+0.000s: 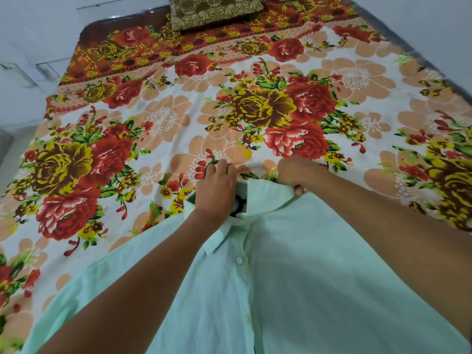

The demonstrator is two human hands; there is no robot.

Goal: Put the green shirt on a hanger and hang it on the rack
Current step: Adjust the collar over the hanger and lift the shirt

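The pale green shirt [293, 272] lies front up on the bed, collar pointing away from me, buttoned down the middle. A black hanger [239, 204] shows inside the neck opening; its hook pokes out past the collar. My left hand [217, 185] is closed around that black hook just beyond the collar. My right hand [293, 172] pinches the right side of the collar, fingers curled under the fabric. The rest of the hanger is hidden under the shirt. No rack is in view.
The bed is covered by a floral sheet [255, 106] in red, yellow and peach. A brown patterned pillow [214, 10] lies at the far end. White floor and wall run along the left side of the bed [28, 72].
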